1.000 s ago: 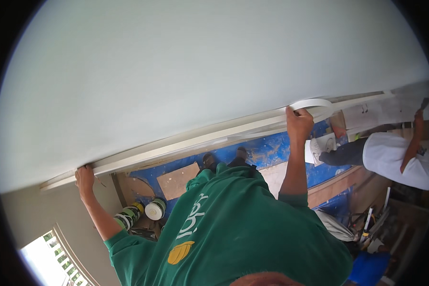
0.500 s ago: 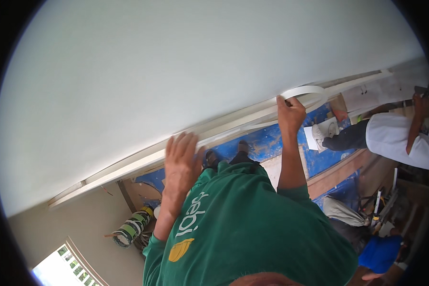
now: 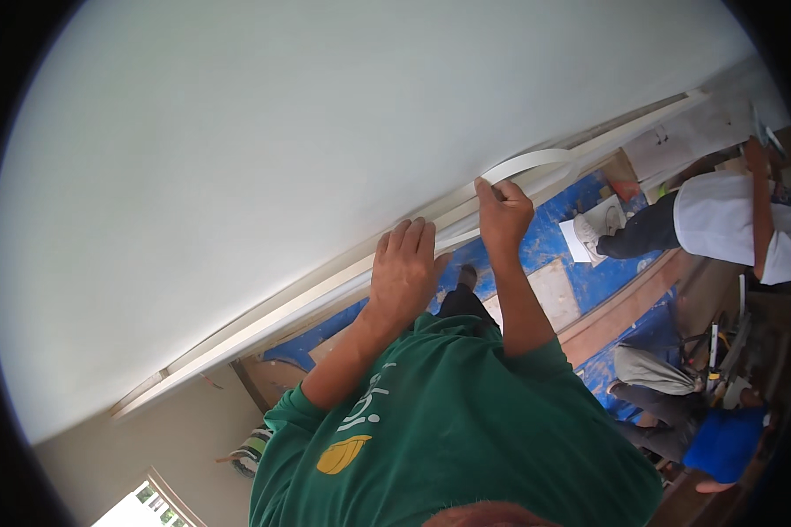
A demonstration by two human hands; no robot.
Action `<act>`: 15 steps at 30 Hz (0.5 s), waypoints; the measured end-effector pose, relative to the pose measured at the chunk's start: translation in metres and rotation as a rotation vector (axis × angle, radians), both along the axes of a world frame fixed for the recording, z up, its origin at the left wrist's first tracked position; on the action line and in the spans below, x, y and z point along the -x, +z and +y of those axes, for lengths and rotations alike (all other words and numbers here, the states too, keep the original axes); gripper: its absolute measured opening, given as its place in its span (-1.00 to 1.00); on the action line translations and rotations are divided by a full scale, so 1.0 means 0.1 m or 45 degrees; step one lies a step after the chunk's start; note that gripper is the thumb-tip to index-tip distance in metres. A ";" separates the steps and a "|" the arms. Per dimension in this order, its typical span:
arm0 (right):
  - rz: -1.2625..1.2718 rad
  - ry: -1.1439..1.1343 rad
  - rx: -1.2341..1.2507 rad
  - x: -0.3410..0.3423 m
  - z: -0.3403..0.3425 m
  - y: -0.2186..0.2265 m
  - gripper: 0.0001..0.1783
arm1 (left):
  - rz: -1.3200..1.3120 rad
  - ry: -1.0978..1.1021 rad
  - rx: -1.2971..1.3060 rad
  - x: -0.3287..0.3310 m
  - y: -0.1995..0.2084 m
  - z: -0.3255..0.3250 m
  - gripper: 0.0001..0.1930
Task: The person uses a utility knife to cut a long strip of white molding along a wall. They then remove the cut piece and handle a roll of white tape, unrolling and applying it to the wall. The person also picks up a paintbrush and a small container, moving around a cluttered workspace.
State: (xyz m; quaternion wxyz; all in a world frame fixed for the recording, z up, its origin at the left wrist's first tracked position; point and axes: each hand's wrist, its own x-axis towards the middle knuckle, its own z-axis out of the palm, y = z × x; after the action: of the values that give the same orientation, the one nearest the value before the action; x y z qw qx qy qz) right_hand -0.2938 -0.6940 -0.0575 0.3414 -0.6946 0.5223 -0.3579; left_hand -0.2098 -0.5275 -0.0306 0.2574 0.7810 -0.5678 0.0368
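A long white trim board (image 3: pixel 237 338) runs slantwise along the edge of a broad pale surface (image 3: pixel 325 140). My left hand (image 3: pixel 402 272) lies against this board with its fingers stretched out and holds nothing. Close beside it, my right hand (image 3: pixel 506 220) pinches a thin white flexible strip (image 3: pixel 536 160) between thumb and fingers. From that pinch the strip bends away in a loop to the right, then runs back below the hand along the board. What lies under my left palm is hidden.
Blue sheeting (image 3: pixel 580 206) covers the floor below, with pale boards on it. At the right, a person in a white shirt (image 3: pixel 721 215) holds a tool; a person in blue (image 3: pixel 725 446) is lower right. A striped roll (image 3: pixel 253 450) stands at lower left.
My left hand has slid right along the board, nearer to my right hand. The right hand has shifted slightly left, still pinching the strip. The view has turned a little.
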 end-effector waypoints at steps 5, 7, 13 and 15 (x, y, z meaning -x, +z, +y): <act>-0.094 0.076 0.134 0.03 0.03 0.03 -0.66 | 0.015 0.202 -0.155 0.13 -0.04 -0.13 -0.35; -0.065 0.137 0.168 0.08 -0.02 0.02 -0.67 | 0.070 0.202 -0.186 0.14 -0.03 -0.16 -0.36; -0.081 0.246 0.181 0.12 -0.10 0.04 -0.72 | -0.038 0.220 -0.123 0.21 0.03 -0.20 -0.40; -0.088 0.260 0.179 0.12 -0.13 0.03 -0.74 | -0.025 0.237 -0.118 0.23 0.06 -0.25 -0.41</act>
State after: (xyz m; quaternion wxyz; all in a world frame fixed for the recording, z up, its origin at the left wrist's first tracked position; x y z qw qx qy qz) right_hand -0.3059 -0.7073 -0.0548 0.3445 -0.7536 0.4104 -0.3807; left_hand -0.2330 -0.5527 -0.0248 0.2109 0.8411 -0.4964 0.0419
